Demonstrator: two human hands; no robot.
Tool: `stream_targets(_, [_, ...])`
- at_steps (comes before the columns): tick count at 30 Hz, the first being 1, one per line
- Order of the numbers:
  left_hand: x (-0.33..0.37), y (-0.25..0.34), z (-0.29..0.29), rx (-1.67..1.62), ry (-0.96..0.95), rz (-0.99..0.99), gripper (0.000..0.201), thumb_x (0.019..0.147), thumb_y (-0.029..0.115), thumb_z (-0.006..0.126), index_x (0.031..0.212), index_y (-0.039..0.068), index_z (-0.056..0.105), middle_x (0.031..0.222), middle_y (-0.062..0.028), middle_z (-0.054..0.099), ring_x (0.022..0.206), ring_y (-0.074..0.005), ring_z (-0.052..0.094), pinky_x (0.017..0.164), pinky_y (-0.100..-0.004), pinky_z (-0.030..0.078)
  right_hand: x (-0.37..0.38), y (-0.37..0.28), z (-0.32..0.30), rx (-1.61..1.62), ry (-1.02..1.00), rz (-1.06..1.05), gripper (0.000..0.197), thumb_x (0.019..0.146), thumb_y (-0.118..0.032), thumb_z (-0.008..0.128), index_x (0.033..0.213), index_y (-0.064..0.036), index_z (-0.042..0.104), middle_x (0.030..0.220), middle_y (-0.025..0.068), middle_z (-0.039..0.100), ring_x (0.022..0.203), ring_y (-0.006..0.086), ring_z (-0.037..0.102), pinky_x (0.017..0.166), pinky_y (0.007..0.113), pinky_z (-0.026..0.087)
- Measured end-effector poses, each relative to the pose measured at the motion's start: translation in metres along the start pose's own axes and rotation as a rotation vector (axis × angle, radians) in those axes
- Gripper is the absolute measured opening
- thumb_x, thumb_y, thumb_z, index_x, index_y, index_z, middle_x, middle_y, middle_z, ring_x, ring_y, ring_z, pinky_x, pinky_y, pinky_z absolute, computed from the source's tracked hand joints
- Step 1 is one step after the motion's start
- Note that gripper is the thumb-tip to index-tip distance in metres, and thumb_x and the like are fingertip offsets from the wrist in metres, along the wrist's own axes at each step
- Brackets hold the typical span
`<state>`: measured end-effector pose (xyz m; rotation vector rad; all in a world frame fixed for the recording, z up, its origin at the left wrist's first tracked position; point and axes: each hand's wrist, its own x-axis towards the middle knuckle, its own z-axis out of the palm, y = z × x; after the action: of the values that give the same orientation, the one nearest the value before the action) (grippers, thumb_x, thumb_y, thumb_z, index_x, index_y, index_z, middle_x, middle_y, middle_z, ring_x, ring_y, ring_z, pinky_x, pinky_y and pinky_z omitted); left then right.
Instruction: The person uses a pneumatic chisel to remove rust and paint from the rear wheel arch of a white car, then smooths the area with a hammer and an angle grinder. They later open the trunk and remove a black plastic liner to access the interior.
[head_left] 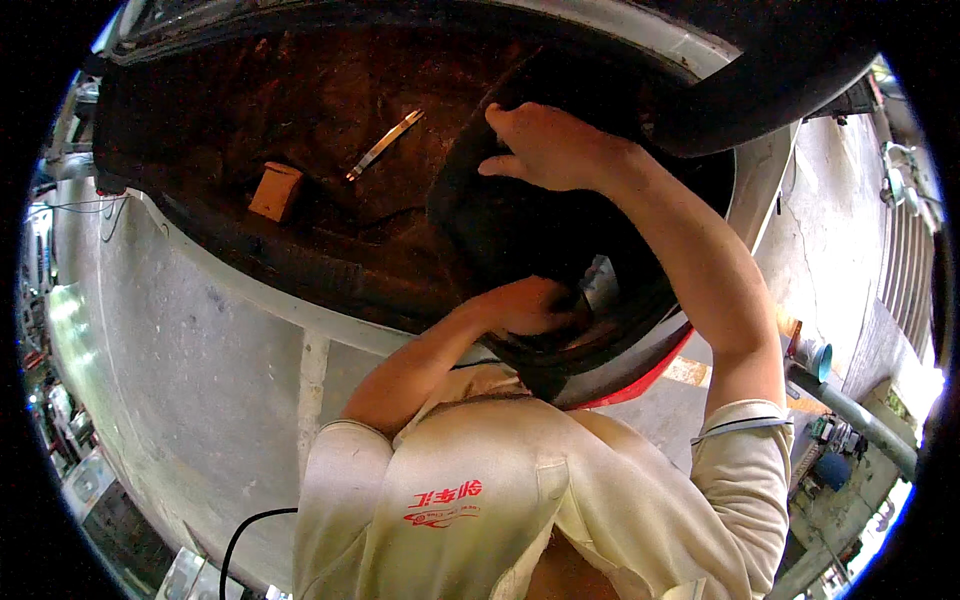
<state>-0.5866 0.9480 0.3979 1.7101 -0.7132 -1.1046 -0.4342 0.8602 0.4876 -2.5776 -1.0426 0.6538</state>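
Note:
My right hand [560, 148] rests on a black carpet lining panel [465, 195] inside the car's boot. Its thumb and fingers are spread apart, near the panel's edge. Lower down, my left hand [533, 305] reaches into the dark side recess, and its fingers are lost in shadow, so I cannot see what they touch. Just beyond them a pale, shiny patch [602, 283] shows in the recess. A slim, light-coloured hand tool [386, 145] lies on the brown boot floor [330, 100]. Left of it sits a small orange-brown block [275, 192].
The boot's pale rim [270, 310] curves between my body and the boot floor. A thick black curved part [770, 90] hangs at the upper right. A red lamp edge [645, 382] lies below the recess. A blue-rimmed cylinder [819, 360] and a grey pipe [860, 425] are at right.

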Motion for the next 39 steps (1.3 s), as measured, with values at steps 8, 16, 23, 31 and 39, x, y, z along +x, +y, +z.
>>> stream_targets(8, [-0.012, 0.011, 0.001, 0.295, 0.307, -0.397, 0.042, 0.08, 0.039, 0.06, 0.103, 0.004, 0.065, 0.09, -0.0228, 0.065, 0.083, -0.0387, 0.063, 0.076, -0.0428, 0.05, 0.003, -0.001, 0.001, 0.029, -0.044, 0.019, 0.048, 0.085, -0.03, 0.065, 0.107, 0.0091, 0.048, 0.083, 0.0254, 0.062, 0.086, 0.0396, 0.062, 0.076, 0.045, 0.05])
stream_targets(16, [-0.155, -0.126, -0.087, 0.26, 0.919, -0.471, 0.027, 0.079, 0.009, 0.068, 0.104, 0.0, 0.063, 0.095, -0.0175, 0.066, 0.089, -0.0318, 0.064, 0.08, -0.0364, 0.05, 0.003, -0.006, -0.004, -0.015, -0.076, 0.068, 0.059, 0.086, -0.032, 0.063, 0.121, 0.0108, 0.042, 0.09, 0.0267, 0.061, 0.095, 0.0387, 0.059, 0.081, 0.044, 0.049])
stream_targets(23, [-0.125, -0.121, -0.093, 0.368, 1.192, -0.45, 0.032, 0.082, 0.018, 0.067, 0.108, 0.001, 0.061, 0.105, -0.0194, 0.063, 0.097, -0.0325, 0.062, 0.084, -0.0391, 0.048, 0.001, -0.003, -0.005, 0.023, -0.108, 0.079, 0.062, 0.086, -0.034, 0.062, 0.124, 0.0098, 0.042, 0.094, 0.0274, 0.06, 0.096, 0.0387, 0.058, 0.082, 0.042, 0.048])
stream_targets(31, [-0.03, -0.037, 0.008, 0.207, 0.094, 0.142, 0.043, 0.075, 0.005, 0.063, 0.118, 0.003, 0.057, 0.11, -0.0208, 0.06, 0.103, -0.0371, 0.057, 0.09, -0.0419, 0.047, -0.002, -0.004, -0.003, 0.025, -0.072, 0.089, 0.061, 0.086, -0.033, 0.062, 0.125, 0.0087, 0.042, 0.095, 0.0257, 0.06, 0.095, 0.0387, 0.058, 0.082, 0.043, 0.048])
stream_targets(39, [-0.005, -0.051, 0.012, 0.168, 0.053, -0.091, 0.041, 0.082, 0.017, 0.059, 0.121, 0.004, 0.053, 0.097, -0.0225, 0.064, 0.087, -0.0409, 0.061, 0.081, -0.0454, 0.05, 0.0, -0.002, 0.0, 0.033, -0.052, 0.051, 0.057, 0.086, -0.033, 0.064, 0.123, 0.006, 0.044, 0.094, 0.0254, 0.058, 0.093, 0.0384, 0.058, 0.081, 0.043, 0.048])
